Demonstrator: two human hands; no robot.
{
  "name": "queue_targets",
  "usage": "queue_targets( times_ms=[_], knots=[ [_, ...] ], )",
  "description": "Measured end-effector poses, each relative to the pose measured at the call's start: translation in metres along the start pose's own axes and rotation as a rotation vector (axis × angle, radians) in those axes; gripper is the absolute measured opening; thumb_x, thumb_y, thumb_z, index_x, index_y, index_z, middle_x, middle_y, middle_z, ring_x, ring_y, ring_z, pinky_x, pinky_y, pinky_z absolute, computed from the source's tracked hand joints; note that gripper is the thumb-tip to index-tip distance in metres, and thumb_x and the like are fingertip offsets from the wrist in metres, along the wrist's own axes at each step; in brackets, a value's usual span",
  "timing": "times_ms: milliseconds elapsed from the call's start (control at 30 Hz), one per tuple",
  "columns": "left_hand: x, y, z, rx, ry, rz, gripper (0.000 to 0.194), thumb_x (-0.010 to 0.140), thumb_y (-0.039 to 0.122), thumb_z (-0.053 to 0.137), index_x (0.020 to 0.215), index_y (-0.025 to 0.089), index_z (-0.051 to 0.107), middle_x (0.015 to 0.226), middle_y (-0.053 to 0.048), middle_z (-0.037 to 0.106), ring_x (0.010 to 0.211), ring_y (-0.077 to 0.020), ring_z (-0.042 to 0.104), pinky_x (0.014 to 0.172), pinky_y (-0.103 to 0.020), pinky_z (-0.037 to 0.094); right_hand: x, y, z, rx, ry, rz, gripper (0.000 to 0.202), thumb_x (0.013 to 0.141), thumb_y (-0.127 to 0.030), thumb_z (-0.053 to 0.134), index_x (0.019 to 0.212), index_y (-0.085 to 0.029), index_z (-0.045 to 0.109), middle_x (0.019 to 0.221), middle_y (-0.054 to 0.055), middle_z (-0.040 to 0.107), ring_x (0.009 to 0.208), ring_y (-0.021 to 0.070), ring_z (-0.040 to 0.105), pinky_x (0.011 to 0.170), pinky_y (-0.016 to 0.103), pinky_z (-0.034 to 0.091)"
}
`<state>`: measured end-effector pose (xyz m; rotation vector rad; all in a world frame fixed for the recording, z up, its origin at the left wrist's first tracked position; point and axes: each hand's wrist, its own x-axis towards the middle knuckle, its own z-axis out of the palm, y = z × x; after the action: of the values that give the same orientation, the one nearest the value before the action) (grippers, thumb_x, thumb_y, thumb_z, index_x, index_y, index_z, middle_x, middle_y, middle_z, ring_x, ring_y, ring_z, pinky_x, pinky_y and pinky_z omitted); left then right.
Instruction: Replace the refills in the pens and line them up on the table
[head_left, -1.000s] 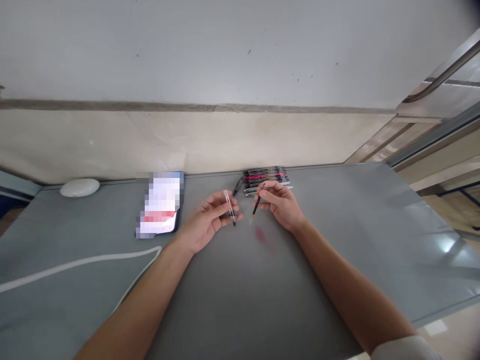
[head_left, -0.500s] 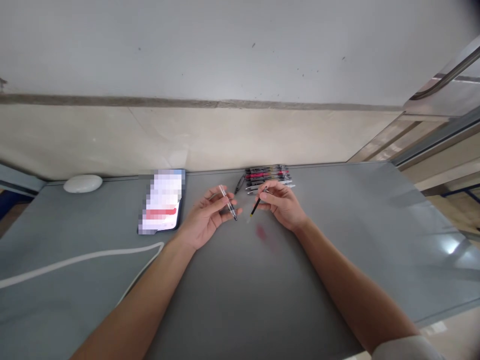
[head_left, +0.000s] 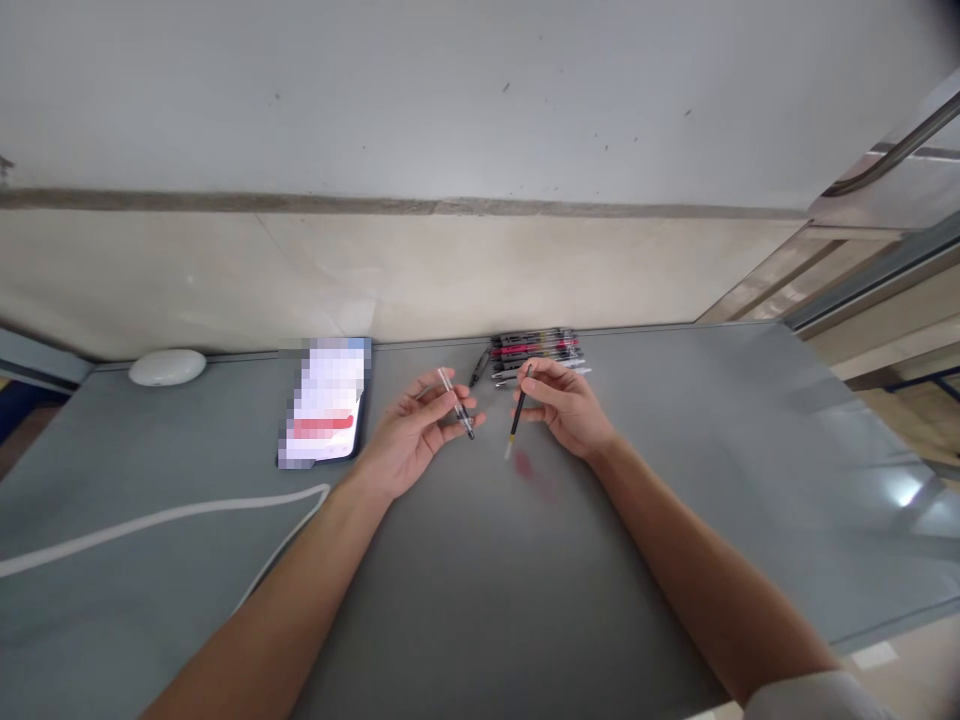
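Between thumb and fingers, my left hand (head_left: 416,430) holds a clear pen barrel (head_left: 457,405) with a dark lower end, tilted down to the right. My right hand (head_left: 562,405) pinches a pen refill (head_left: 518,412) near its top. The refill is black with a yellow band and a pale tip, and it points down and slightly left. The two parts are held apart above the grey table. Just beyond my hands lies a dark pen part (head_left: 480,366), beside a row of several pens (head_left: 534,345); my right hand hides some of that row.
A phone (head_left: 326,405) with a lit screen lies left of my left hand. Further left are a white rounded object (head_left: 167,367) and a white cable (head_left: 172,512). A reddish smudge (head_left: 525,465) marks the grey table (head_left: 480,600). The wall (head_left: 420,275) rises along the back edge.
The refill in my right hand has swung to a steeper angle, its tip shifting right and slightly toward me. My left hand and the barrel have hardly moved.
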<state>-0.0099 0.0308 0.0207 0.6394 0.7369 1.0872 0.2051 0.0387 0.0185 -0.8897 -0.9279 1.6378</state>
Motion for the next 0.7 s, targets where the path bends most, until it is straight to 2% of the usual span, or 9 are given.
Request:
queue_targets(
  times_ms=[700],
  knots=[
    [0.0022, -0.0009, -0.0046, -0.056, -0.009, -0.017, 0.025, 0.08, 0.007, 0.07, 0.103, 0.017, 0.067, 0.09, -0.003, 0.07, 0.084, -0.0158, 0.069, 0.086, -0.045, 0.06, 0.0018, 0.0024, -0.0031, 0.023, 0.018, 0.055, 0.027, 0.071, -0.031, 0.079, 0.096, -0.024, 0.073, 0.094, 0.001, 0.068, 0.077, 0.0122, 0.066, 0.069, 0.03, 0.061]
  ],
)
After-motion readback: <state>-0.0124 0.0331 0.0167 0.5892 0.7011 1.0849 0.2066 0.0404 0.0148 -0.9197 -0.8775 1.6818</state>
